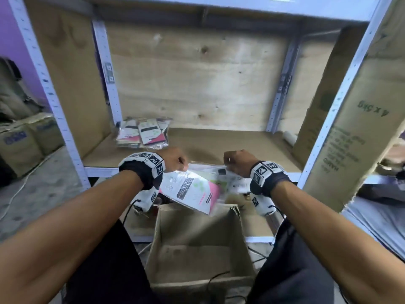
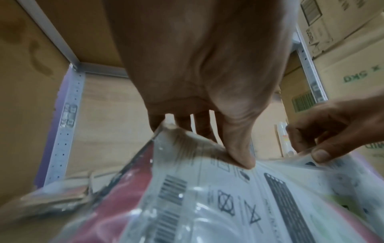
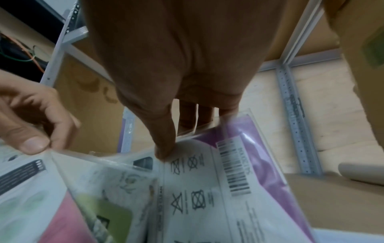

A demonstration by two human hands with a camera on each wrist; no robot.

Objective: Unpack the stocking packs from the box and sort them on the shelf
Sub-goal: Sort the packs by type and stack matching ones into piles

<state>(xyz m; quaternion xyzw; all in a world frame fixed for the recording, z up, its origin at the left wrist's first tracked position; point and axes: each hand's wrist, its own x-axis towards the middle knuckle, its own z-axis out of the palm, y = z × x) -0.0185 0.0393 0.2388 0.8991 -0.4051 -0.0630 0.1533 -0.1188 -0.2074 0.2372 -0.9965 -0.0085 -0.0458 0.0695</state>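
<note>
Above the open cardboard box (image 1: pixel 197 244) my left hand (image 1: pixel 178 164) pinches the top edge of a stocking pack (image 1: pixel 192 190) with a white card and pink contents, thumb on its front (image 2: pixel 242 157). Beside it my right hand (image 1: pixel 230 164) pinches a second pack (image 1: pixel 233 179). In the right wrist view this pack (image 3: pixel 207 189) shows purple contents and a barcode. The two packs overlap between my hands, just in front of the shelf board (image 1: pixel 219 145). A pile of several packs (image 1: pixel 143 133) lies at the shelf's back left. The box's visible bottom is bare.
A tall cardboard carton (image 1: pixel 350 139) leans against the rack's right post. A pale roll (image 1: pixel 289 137) lies at the shelf's back right. Cartons (image 1: pixel 22 141) and a white cable (image 1: pixel 15 194) are on the floor to the left. The shelf's middle and right are bare board.
</note>
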